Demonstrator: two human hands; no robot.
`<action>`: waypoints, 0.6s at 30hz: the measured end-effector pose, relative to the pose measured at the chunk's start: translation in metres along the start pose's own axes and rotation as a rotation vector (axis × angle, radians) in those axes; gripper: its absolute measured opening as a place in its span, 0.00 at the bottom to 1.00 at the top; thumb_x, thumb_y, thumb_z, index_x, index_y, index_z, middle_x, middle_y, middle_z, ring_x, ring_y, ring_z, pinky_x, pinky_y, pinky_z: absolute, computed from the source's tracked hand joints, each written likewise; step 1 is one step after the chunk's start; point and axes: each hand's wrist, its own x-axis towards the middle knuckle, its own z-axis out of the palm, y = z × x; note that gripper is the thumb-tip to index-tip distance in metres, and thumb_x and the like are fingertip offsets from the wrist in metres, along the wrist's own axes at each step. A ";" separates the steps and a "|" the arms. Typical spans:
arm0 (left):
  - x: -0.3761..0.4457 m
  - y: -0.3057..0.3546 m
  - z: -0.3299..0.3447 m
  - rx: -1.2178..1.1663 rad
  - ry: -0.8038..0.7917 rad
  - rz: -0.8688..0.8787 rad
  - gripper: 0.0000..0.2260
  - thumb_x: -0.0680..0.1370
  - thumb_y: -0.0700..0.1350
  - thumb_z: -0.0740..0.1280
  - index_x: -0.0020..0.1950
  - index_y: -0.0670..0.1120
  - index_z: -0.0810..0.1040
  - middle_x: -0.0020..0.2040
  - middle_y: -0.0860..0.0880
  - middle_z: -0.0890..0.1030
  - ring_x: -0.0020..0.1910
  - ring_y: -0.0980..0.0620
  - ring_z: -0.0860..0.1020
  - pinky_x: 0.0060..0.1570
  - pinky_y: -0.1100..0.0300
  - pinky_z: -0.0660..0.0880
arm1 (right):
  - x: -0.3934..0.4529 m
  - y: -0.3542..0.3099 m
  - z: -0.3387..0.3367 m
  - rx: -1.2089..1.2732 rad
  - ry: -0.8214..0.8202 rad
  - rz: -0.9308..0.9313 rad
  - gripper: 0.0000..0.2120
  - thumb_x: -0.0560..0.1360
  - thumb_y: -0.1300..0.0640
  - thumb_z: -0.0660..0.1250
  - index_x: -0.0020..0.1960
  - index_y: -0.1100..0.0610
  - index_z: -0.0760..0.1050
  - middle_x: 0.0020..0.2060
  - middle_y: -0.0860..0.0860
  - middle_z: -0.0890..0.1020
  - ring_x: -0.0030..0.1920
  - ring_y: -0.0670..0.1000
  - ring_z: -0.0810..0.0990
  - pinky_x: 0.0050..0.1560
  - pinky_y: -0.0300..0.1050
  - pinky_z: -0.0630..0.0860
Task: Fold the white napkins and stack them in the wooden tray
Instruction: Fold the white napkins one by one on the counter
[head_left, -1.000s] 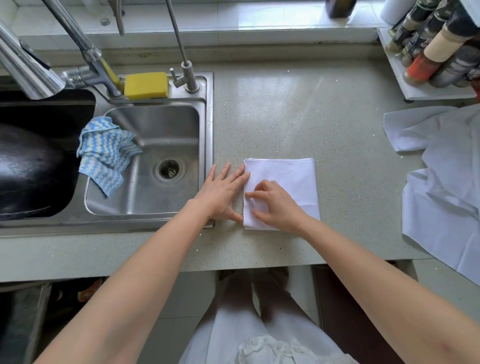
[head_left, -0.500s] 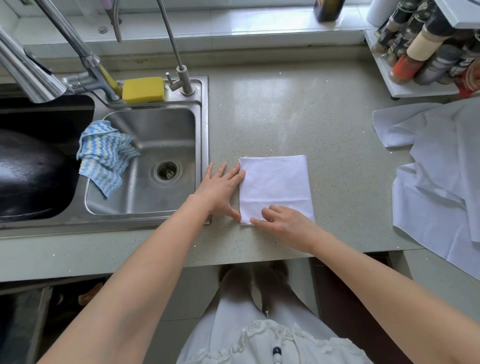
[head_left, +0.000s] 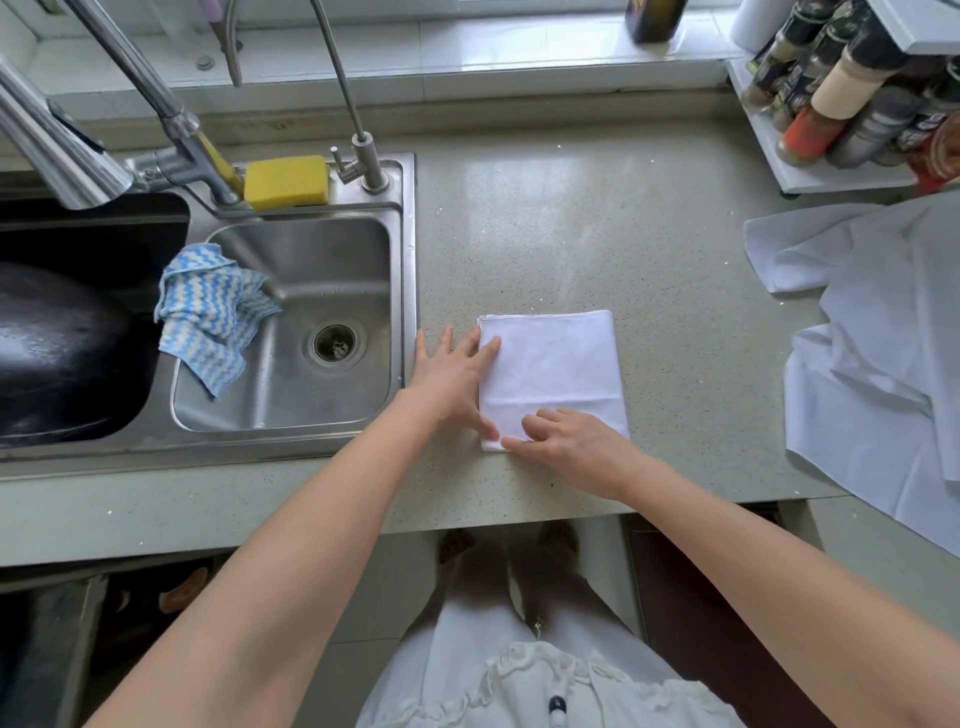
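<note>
A folded white napkin (head_left: 558, 364) lies flat on the speckled counter (head_left: 545, 218), just right of the sink. My left hand (head_left: 452, 379) lies flat with straight fingers along the napkin's left edge, fingertips touching the cloth. My right hand (head_left: 566, 441) rests on the napkin's near edge, its fingers bent down onto the near left corner. A heap of unfolded white napkins (head_left: 878, 343) is spread at the counter's right end and hangs over the front edge. No wooden tray is in view.
A steel sink (head_left: 322, 410) sits to the left with a blue-and-white cloth (head_left: 208, 312) on its divider, a dark pan (head_left: 57, 353) in the left basin and a yellow sponge (head_left: 285, 179) by the taps. A spice rack (head_left: 852, 98) stands at the back right.
My right hand has slid from the napkin's middle down to its near left corner. My left hand has kept its place at the left edge.
</note>
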 end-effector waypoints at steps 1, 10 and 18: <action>-0.001 0.002 0.000 0.044 -0.010 -0.009 0.58 0.61 0.68 0.74 0.79 0.52 0.42 0.79 0.48 0.43 0.77 0.38 0.42 0.71 0.33 0.39 | -0.001 0.001 -0.001 0.010 -0.017 -0.002 0.26 0.59 0.71 0.75 0.56 0.58 0.81 0.33 0.53 0.75 0.30 0.53 0.73 0.26 0.42 0.71; -0.002 0.028 -0.014 0.336 -0.005 0.016 0.64 0.58 0.68 0.75 0.78 0.39 0.43 0.78 0.43 0.37 0.76 0.41 0.35 0.74 0.44 0.37 | -0.019 0.058 -0.010 -0.137 0.028 0.120 0.20 0.78 0.54 0.64 0.67 0.60 0.73 0.64 0.60 0.76 0.64 0.60 0.75 0.61 0.54 0.75; 0.004 0.035 -0.014 0.273 -0.091 0.049 0.64 0.61 0.62 0.78 0.77 0.35 0.38 0.78 0.41 0.38 0.78 0.46 0.42 0.74 0.57 0.40 | -0.015 0.076 0.041 0.022 -0.104 0.317 0.31 0.79 0.36 0.38 0.77 0.49 0.36 0.76 0.47 0.38 0.76 0.48 0.36 0.74 0.43 0.33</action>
